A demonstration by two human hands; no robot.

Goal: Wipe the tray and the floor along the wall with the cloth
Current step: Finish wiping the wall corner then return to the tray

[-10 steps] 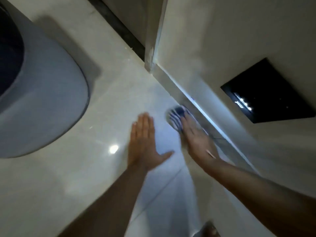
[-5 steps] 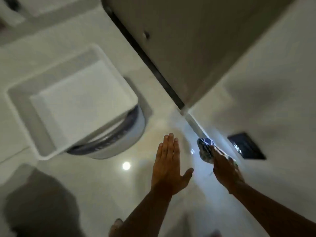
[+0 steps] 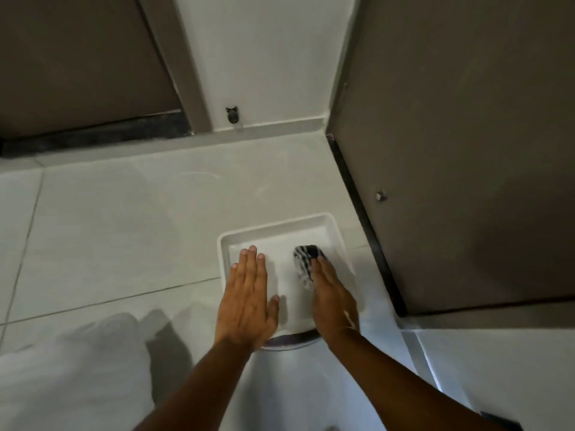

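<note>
A white square tray point(image 3: 273, 229) lies on top of a round grey bin, near the corner of the tiled floor point(image 3: 124, 231). My right hand point(image 3: 334, 298) presses a dark-and-white striped cloth point(image 3: 305, 259) flat onto the right half of the tray's inside. My left hand point(image 3: 247, 295) lies flat, fingers together and thumb out, over the tray's left half. It holds nothing. The near edge of the tray is hidden under both hands.
A brown door point(image 3: 460, 150) with a dark threshold strip stands right of the tray. A white wall point(image 3: 264, 63) with a small door stop point(image 3: 232, 115) is behind it. Another brown door point(image 3: 77, 57) is at far left. White fabric point(image 3: 71, 368) lies at lower left.
The view swung from the floor by the right wall up to the tray. Both hands moved from the floor onto the tray, the right one still with the cloth under it.
</note>
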